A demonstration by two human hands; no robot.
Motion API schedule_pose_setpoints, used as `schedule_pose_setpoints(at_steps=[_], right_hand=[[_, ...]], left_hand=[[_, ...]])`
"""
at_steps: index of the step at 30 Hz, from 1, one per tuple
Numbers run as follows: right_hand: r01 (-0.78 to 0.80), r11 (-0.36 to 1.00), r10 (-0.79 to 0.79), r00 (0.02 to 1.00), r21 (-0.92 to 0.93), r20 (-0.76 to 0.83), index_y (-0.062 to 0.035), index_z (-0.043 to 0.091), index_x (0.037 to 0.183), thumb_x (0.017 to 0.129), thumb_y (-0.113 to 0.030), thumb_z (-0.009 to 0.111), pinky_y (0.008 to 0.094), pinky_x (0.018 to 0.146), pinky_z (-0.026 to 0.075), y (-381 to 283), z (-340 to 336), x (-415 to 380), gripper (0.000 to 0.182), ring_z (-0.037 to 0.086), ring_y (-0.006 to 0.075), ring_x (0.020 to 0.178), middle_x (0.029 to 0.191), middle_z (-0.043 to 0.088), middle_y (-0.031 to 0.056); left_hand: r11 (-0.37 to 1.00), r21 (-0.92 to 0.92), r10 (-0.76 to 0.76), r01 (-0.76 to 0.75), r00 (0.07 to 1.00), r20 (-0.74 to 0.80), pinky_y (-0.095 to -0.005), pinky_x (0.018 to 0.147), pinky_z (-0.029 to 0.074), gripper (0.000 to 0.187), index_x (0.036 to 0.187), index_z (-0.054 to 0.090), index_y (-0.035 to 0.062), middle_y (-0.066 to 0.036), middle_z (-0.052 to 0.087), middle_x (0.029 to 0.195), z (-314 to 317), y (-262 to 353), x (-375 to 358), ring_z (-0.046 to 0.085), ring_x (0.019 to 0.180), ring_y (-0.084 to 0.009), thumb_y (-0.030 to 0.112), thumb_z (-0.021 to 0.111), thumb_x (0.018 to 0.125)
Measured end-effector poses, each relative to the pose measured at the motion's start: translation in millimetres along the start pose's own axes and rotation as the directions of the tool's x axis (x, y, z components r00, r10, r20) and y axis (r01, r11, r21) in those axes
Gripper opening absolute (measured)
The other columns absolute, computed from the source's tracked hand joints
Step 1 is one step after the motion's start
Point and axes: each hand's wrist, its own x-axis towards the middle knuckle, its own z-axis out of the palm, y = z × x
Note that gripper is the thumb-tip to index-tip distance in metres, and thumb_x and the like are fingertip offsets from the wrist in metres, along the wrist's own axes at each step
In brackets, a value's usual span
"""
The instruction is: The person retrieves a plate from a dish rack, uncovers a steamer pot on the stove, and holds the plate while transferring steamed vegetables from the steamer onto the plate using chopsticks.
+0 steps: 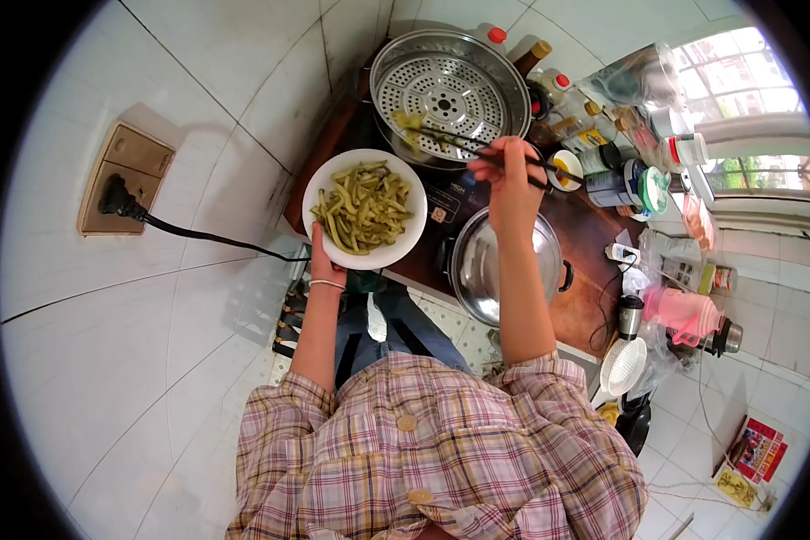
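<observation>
My left hand [324, 258] grips the near rim of a white plate [319, 171] from below. Green bean pieces [366, 209] are heaped on it. In my right hand [510, 184] is a pair of black chopsticks [463, 144], their tips reaching left over the steamer. A few bean pieces [409, 121] show at those tips, slightly blurred. The metal steamer pot [520, 81] has a perforated tray [447, 103] inside and stands just beyond the plate. Below my right forearm lies a shiny metal lid [479, 261], partly hidden by the arm.
Under the steamer is a black induction cooker [443, 193]. Bottles and jars [594, 135] crowd the back right, with a small bowl of yellow content [565, 169] before them. At left, a black plug [121, 200] sits in a wall socket. A pink jug [684, 310] stands farther right.
</observation>
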Motion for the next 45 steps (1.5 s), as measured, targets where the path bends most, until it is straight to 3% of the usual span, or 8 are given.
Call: schedule_pose_setpoints(at_steps=[4,10,12,23,30,34,37,45], right_hand=[[-0.116,0.959,0.191,0.94,-0.259,0.283,0.0023,0.058,0.083,0.094,-0.022,0.049,0.0208,0.047,0.045,0,16,-36,0.028,0.059,0.0112,0.056,0.077,0.062,0.0078],[-0.088,0.971,0.117,0.986,-0.223,0.119,0.0003,0.062,0.09,0.092,-0.024,0.051,0.0208,0.047,0.044,12,0,15,0.026,0.06,0.0136,0.055,0.077,0.061,0.0088],[-0.017,0.987,0.027,0.998,-0.158,0.06,0.0036,0.062,0.09,0.091,-0.018,0.052,0.0219,0.043,0.043,33,-4,41,0.024,0.058,0.0126,0.05,0.074,0.06,0.0087],[0.079,0.952,-0.06,0.996,-0.297,0.073,0.0069,0.06,0.083,0.091,-0.015,0.051,0.0246,0.043,0.046,75,-1,63,0.024,0.058,0.0132,0.049,0.071,0.061,0.0108],[-0.002,0.996,-0.001,1.0,-0.094,-0.03,0.0039,0.06,0.085,0.092,-0.02,0.05,0.0257,0.045,0.045,35,-8,42,0.026,0.06,0.0168,0.052,0.073,0.061,0.0105],[-0.044,0.998,0.042,0.998,0.042,0.055,0.0021,0.06,0.087,0.093,-0.021,0.051,0.0236,0.045,0.043,-5,2,-7,0.026,0.061,0.0155,0.057,0.076,0.062,0.0104],[-0.201,0.92,0.319,0.883,-0.338,0.344,0.0021,0.06,0.089,0.092,-0.024,0.051,0.0208,0.045,0.042,-10,4,-30,0.029,0.059,0.0133,0.056,0.078,0.062,0.0088],[0.01,0.965,0.007,0.998,-0.262,0.064,0.0039,0.061,0.088,0.092,-0.02,0.051,0.0214,0.044,0.044,32,-26,45,0.026,0.059,0.0121,0.052,0.074,0.06,0.0089]], left_hand=[[1.0,-0.018,0.007,-0.007,0.999,-0.032,-0.0155,0.036,0.032,0.047,0.117,0.05,0.0133,0.001,0.062,0.103,7,1,-3,0.06,0.069,-0.0038,0.05,0.052,0.087],[0.999,-0.031,0.004,-0.005,1.0,-0.006,-0.0154,0.036,0.032,0.047,0.118,0.05,0.0137,0.001,0.062,0.104,4,0,-1,0.06,0.069,-0.0043,0.048,0.053,0.087],[0.998,-0.056,0.016,-0.018,1.0,-0.025,-0.0227,0.054,0.051,0.054,0.123,0.047,0.0109,-0.004,0.06,0.11,6,-1,-1,0.063,0.09,-0.0152,0.049,0.054,0.086],[0.998,-0.055,0.014,-0.016,1.0,-0.023,-0.0223,0.053,0.05,0.051,0.121,0.049,0.0106,-0.004,0.061,0.109,8,2,-6,0.063,0.088,-0.0145,0.048,0.053,0.087],[0.998,-0.069,0.006,-0.013,0.996,-0.093,-0.0201,0.043,0.043,0.049,0.118,0.05,0.011,-0.002,0.062,0.106,24,6,-17,0.063,0.08,-0.0107,0.048,0.054,0.086],[0.998,-0.058,0.003,-0.006,0.999,-0.044,-0.0216,0.048,0.047,0.05,0.119,0.049,0.0108,-0.003,0.061,0.108,14,5,-13,0.063,0.084,-0.0124,0.048,0.054,0.086],[0.999,-0.054,-0.005,0.005,1.0,-0.013,-0.0255,0.06,0.052,0.052,0.123,0.047,0.0108,-0.005,0.059,0.112,6,3,-7,0.061,0.093,-0.016,0.047,0.054,0.087],[0.999,-0.042,0.015,-0.014,1.0,0.025,-0.0313,0.075,0.053,0.054,0.126,0.045,0.0101,-0.007,0.058,0.116,-1,-1,-1,0.059,0.101,-0.0204,0.047,0.053,0.087]])
